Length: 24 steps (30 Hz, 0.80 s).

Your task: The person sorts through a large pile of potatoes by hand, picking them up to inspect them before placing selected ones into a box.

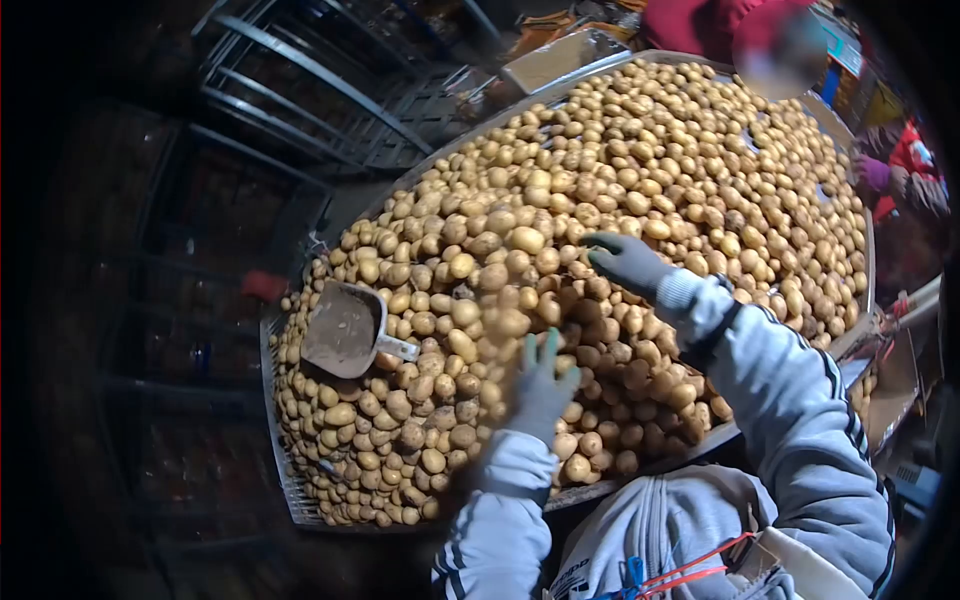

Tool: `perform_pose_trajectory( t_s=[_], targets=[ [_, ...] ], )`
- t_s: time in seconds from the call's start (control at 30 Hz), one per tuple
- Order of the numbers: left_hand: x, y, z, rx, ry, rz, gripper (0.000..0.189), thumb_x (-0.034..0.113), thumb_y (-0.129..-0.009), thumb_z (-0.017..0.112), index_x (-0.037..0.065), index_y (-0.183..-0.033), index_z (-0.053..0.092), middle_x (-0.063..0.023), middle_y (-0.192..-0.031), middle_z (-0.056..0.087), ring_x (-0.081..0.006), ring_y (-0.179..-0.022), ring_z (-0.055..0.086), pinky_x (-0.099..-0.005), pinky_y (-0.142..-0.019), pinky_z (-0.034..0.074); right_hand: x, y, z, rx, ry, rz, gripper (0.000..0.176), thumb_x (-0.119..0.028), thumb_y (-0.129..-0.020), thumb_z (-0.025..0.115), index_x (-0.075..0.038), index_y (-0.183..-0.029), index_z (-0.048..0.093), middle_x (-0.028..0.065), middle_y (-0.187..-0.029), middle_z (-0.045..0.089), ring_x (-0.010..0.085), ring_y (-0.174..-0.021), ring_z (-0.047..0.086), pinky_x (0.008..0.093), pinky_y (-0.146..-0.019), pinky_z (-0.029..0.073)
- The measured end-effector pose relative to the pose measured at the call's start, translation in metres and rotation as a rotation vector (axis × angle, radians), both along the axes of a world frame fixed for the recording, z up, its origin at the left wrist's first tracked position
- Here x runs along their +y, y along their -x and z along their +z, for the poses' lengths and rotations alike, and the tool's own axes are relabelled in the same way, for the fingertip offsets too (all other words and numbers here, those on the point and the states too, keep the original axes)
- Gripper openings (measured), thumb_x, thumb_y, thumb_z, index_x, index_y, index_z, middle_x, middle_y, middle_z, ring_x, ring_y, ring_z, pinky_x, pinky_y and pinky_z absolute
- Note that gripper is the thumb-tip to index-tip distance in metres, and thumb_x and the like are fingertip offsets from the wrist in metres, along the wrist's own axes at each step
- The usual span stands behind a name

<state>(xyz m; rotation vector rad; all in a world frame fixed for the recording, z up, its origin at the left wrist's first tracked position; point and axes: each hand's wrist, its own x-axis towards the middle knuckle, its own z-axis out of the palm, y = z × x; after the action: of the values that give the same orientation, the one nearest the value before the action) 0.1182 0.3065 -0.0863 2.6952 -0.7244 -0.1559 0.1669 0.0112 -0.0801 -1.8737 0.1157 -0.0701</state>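
Note:
Potatoes (430,380) are heaped over a wide metal table. My left hand (543,395), in a grey glove with green fingertips, reaches over the near part of the heap with its fingers spread. It appears to hold nothing. Farther in and to the right, my right hand (632,263) wears the same kind of glove. Its fingers point left over the potatoes, thumb and fingers apart, with nothing seen between them. Whether either hand touches potatoes beneath it is hard to tell. A scoop (345,330) with a short pale handle lies on the heap to the left.
The table's raised metal rim (285,470) runs round the heap. Metal racks (290,90) stand in the dark at upper left. One person in red (690,25) is at the far edge; another's purple-gloved hand (873,174) shows at right. A cardboard box (565,62) sits behind.

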Motion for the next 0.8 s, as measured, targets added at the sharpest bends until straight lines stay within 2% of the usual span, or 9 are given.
perform_pose_trajectory(
  t_s=[0.13,0.23,0.27,0.33,0.37,0.53,0.6,0.7,0.8],
  targets=[
    [0.005,0.012,0.009,0.198,0.243,0.016,0.056,0.031,-0.097,0.07,0.008,-0.147,0.057,-0.0159,-0.155,0.052,-0.0364,-0.136,0.056,-0.0439,-0.112,0.048,0.054,-0.094,0.009,-0.122,0.389,0.067,0.053,-0.031,-0.098,0.064,-0.016,-0.148,0.055,0.0166,-0.146,0.061,0.0405,-0.128,0.061,0.0452,-0.108,0.049],
    [0.013,-0.009,0.056,0.153,0.206,0.104,0.05,0.027,-0.098,0.069,0.006,-0.143,0.06,-0.018,-0.152,0.054,-0.0359,-0.127,0.062,-0.0416,-0.106,0.052,0.082,-0.1,0.028,0.049,0.601,0.099,0.046,-0.039,-0.097,0.064,-0.018,-0.137,0.063,0.0162,-0.133,0.067,0.0396,-0.119,0.066,0.0476,-0.099,0.053],
    [0.024,-0.029,0.04,-0.08,0.272,0.014,0.049,0.024,-0.098,0.068,0.003,-0.142,0.06,-0.0205,-0.151,0.054,-0.0332,-0.12,0.065,-0.0403,-0.102,0.054,0.08,-0.103,0.027,0.141,0.604,0.213,0.045,-0.041,-0.095,0.066,-0.018,-0.133,0.065,0.0161,-0.131,0.068,0.0392,-0.119,0.066,0.0477,-0.099,0.053],
    [0.013,-0.058,0.074,0.257,0.512,0.247,0.049,0.017,-0.098,0.066,0.002,-0.144,0.059,-0.0201,-0.154,0.052,-0.0295,-0.126,0.062,-0.041,-0.105,0.053,0.066,-0.114,0.024,0.321,0.607,0.422,0.043,-0.043,-0.091,0.07,-0.017,-0.125,0.07,0.016,-0.126,0.071,0.0384,-0.12,0.066,0.048,-0.099,0.054],
    [0.017,-0.082,0.059,0.114,0.516,0.219,0.05,0.016,-0.098,0.066,0.0,-0.144,0.058,-0.0202,-0.154,0.051,-0.0298,-0.13,0.06,-0.0409,-0.108,0.051,0.06,-0.108,-0.033,0.156,0.627,0.298,0.039,-0.041,-0.088,0.072,-0.018,-0.12,0.073,0.0157,-0.12,0.073,0.0383,-0.114,0.069,0.0484,-0.095,0.056],
    [0.008,-0.173,0.036,-0.135,0.457,0.231,0.051,0.023,-0.092,0.067,0.003,-0.138,0.063,-0.0224,-0.146,0.055,-0.0407,-0.132,0.055,-0.0457,-0.113,0.045,0.049,-0.028,-0.023,0.222,0.48,0.309,0.045,-0.042,-0.087,0.075,-0.017,-0.124,0.071,0.0133,-0.124,0.072,0.0353,-0.121,0.065,0.0455,-0.103,0.052],
    [0.005,-0.199,0.03,-0.292,0.102,0.134,0.054,0.022,-0.087,0.07,0.004,-0.137,0.064,-0.0214,-0.144,0.057,-0.0419,-0.134,0.052,-0.047,-0.114,0.043,0.04,-0.007,-0.005,0.283,0.242,0.213,0.044,-0.042,-0.087,0.077,-0.013,-0.12,0.073,0.0113,-0.109,0.075,0.0281,-0.108,0.071,0.0404,-0.096,0.055],
    [-0.019,-0.196,0.021,-0.076,0.131,0.278,0.064,0.029,-0.086,0.074,0.007,-0.144,0.058,-0.0236,-0.139,0.062,-0.0426,-0.125,0.061,-0.0486,-0.103,0.05,0.016,0.022,0.015,0.459,-0.446,0.015,0.032,-0.031,-0.093,0.078,-0.007,-0.113,0.075,0.0056,-0.096,0.075,0.014,-0.079,0.07,0.0298,-0.066,0.058],
    [-0.043,-0.172,0.027,0.029,-0.059,0.336,0.081,0.035,-0.082,0.082,0.004,-0.15,0.051,-0.0263,-0.135,0.066,-0.0408,-0.12,0.066,-0.0458,-0.102,0.052,-0.01,0.059,0.005,0.386,-0.811,-0.096,0.032,-0.032,-0.101,0.071,-0.006,-0.119,0.072,0.0064,-0.101,0.072,0.0186,-0.087,0.071,0.0326,-0.062,0.061]
  ],
)
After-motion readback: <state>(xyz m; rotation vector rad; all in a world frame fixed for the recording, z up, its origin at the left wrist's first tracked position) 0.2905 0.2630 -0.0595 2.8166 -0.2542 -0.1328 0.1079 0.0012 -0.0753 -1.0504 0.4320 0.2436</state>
